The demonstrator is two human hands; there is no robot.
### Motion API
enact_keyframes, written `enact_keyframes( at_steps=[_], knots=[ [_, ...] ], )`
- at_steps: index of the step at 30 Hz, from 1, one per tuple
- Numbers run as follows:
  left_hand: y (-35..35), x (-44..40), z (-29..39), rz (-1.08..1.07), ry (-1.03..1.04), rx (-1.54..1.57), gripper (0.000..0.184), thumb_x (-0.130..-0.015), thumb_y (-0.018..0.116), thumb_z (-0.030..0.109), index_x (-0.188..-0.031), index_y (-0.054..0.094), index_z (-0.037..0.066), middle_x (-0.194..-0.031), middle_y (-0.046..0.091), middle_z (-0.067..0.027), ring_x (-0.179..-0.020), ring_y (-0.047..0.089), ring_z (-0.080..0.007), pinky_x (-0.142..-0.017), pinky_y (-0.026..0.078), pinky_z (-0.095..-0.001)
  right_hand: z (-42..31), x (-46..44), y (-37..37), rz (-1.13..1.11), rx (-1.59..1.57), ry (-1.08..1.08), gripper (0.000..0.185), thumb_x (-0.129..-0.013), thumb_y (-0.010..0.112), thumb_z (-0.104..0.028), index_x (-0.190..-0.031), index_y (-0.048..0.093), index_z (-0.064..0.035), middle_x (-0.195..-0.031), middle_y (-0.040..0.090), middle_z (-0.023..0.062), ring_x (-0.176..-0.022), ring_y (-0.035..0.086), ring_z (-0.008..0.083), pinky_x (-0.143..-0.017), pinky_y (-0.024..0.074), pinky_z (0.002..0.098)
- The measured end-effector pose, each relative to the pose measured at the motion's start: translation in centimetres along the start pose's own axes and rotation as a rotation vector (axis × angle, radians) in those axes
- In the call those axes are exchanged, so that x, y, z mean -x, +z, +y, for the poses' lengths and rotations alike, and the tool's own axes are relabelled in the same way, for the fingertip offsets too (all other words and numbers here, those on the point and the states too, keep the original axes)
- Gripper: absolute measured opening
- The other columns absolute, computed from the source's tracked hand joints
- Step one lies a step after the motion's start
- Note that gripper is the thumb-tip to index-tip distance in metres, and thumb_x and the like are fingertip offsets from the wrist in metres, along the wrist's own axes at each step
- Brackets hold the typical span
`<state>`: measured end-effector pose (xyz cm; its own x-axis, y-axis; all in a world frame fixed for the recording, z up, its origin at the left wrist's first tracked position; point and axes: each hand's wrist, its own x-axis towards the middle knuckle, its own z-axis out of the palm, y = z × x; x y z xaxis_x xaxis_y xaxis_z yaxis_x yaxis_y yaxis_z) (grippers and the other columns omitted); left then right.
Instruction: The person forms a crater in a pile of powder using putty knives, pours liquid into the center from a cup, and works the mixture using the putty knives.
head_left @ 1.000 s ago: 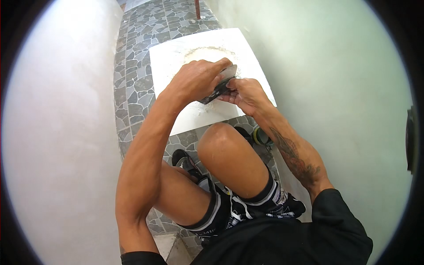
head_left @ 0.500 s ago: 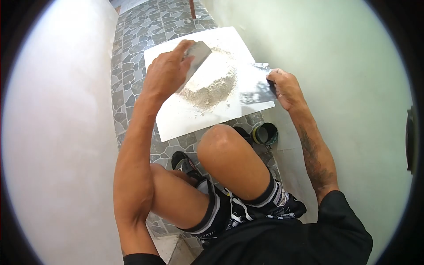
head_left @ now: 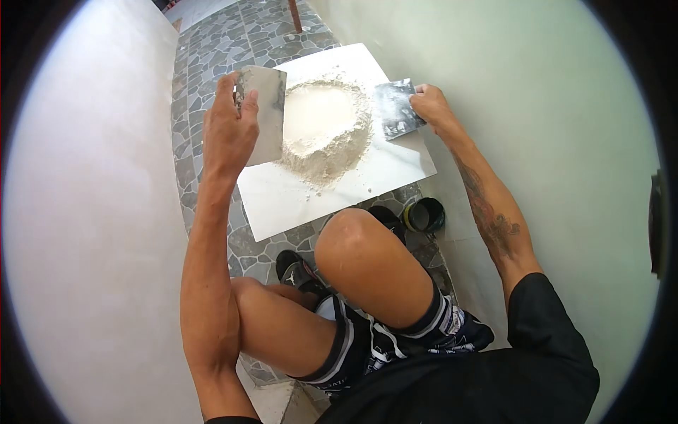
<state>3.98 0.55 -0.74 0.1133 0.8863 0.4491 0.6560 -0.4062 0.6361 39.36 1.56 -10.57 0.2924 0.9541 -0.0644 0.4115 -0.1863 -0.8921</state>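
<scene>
My left hand (head_left: 230, 134) is closed on a wide flat metal blade (head_left: 267, 116), tilted up at the left side of a white board (head_left: 265, 208). On the board lies a ring of pale powder (head_left: 328, 161) around a creamy, smooth pool (head_left: 318, 112). My right hand (head_left: 434, 109) grips a second flat blade (head_left: 397, 109) by its edge, over the board's right side. This blade is shiny and smeared with white. The two blades are apart, one on each side of the powder ring.
Stone-patterned tiles (head_left: 205, 78) lie under the board. A round dark tin (head_left: 424, 214) stands by my foot, beside the right wall (head_left: 508, 141). The left wall (head_left: 92, 177) is close by. A reddish-brown post (head_left: 294, 15) rises beyond the board.
My hands were together over the board with the blades; they have moved apart. The left blade has swung further left and the powder ring is now uncovered.
</scene>
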Motion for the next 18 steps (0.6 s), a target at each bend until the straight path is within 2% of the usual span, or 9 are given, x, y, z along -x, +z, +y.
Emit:
enact_keyframes(
  at_steps=[9, 15, 16, 18],
  knots=[
    [1.0, -0.3, -0.2, -0.008, 0.036, 0.019, 0.032, -0.097, 0.057, 0.02, -0.126, 0.053, 0.005, -0.094, 0.071, -0.0208, -0.081, 0.069, -0.0351, -0.076, 0.052, -0.0446, -1.6, -1.1, 1.5, -0.269, -0.124, 0.033, 0.034, -0.091, 0.06, -0.012, -0.116, 0.061, 0.0106, -0.098, 0.066, 0.0121, -0.085, 0.062, 0.0173, -0.075, 0.0507, 0.0325],
    [1.7, -0.2, -0.1, -0.018, -0.021, 0.071, 0.032, -0.096, 0.056, 0.019, -0.124, 0.051, 0.004, -0.085, 0.07, -0.0239, -0.08, 0.069, -0.041, -0.074, 0.052, -0.0487, -5.3, 0.3, 2.2, -0.265, 0.093, -0.071, 0.037, -0.091, 0.06, -0.013, -0.119, 0.06, 0.0121, -0.098, 0.068, 0.0131, -0.081, 0.062, 0.016, -0.071, 0.0509, 0.0309],
    [2.2, -0.1, 0.0, -0.035, -0.024, 0.079, 0.032, -0.096, 0.056, 0.019, -0.124, 0.05, 0.004, -0.083, 0.069, -0.0245, -0.079, 0.069, -0.0425, -0.073, 0.052, -0.0497, -5.4, 0.5, 2.7, -0.242, 0.075, -0.102, 0.034, -0.087, 0.06, -0.013, -0.111, 0.062, 0.0116, -0.089, 0.066, 0.0122, -0.075, 0.059, 0.0162, -0.066, 0.0489, 0.0319],
    [3.2, 0.0, 0.6, -0.055, -0.005, 0.067, 0.03, -0.097, 0.056, 0.021, -0.123, 0.051, 0.006, -0.089, 0.069, -0.0233, -0.08, 0.07, -0.0366, -0.072, 0.052, -0.0453, -5.8, 0.7, 3.5, -0.195, 0.039, -0.164, 0.03, -0.081, 0.059, -0.015, -0.095, 0.064, 0.0108, -0.073, 0.062, 0.0105, -0.064, 0.055, 0.0166, -0.056, 0.0448, 0.034]
  ],
)
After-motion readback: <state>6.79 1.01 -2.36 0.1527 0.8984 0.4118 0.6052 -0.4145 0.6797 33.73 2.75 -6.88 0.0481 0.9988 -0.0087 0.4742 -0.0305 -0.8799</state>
